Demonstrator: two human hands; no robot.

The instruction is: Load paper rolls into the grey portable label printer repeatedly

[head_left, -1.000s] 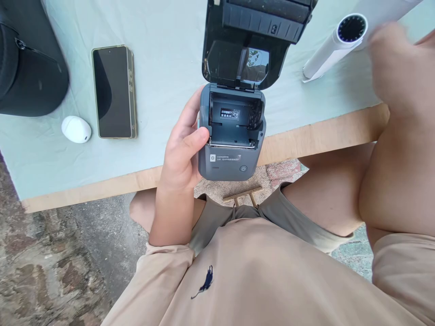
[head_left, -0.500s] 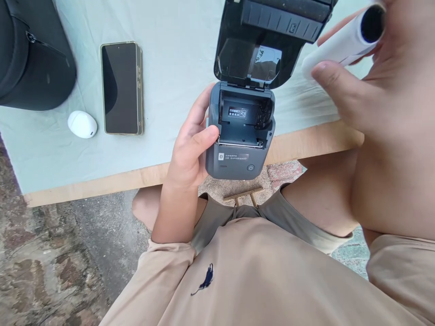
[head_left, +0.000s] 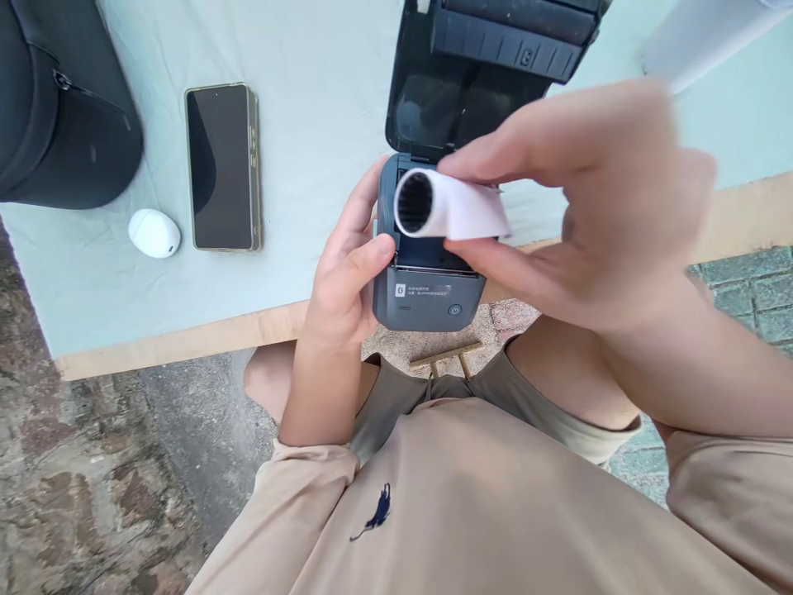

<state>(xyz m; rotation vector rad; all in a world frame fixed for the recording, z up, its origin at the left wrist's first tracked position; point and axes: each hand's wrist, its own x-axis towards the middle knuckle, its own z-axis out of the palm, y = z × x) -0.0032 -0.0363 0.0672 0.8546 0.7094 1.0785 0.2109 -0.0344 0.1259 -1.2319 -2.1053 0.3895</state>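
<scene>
My left hand (head_left: 344,281) grips the left side of a small grey printer (head_left: 427,297), held over the table's front edge. Its black lid (head_left: 489,58) stands open, tilted away from me. My right hand (head_left: 595,207) pinches a white paper roll (head_left: 443,207) between thumb and fingers, right above the printer's open compartment. The roll's hollow dark core faces left. The compartment itself is mostly hidden behind the roll and my fingers.
A phone (head_left: 223,165) lies face up on the pale green table cover (head_left: 322,124), with a small white oval case (head_left: 154,232) to its left and a black bag (head_left: 59,107) at the far left. The wooden table edge (head_left: 186,343) runs below. White paper (head_left: 700,33) lies at the top right.
My right hand picked the white roll up from the table at the right and carried it left and down over the open printer. The left hand kept the printer nearly still.
</scene>
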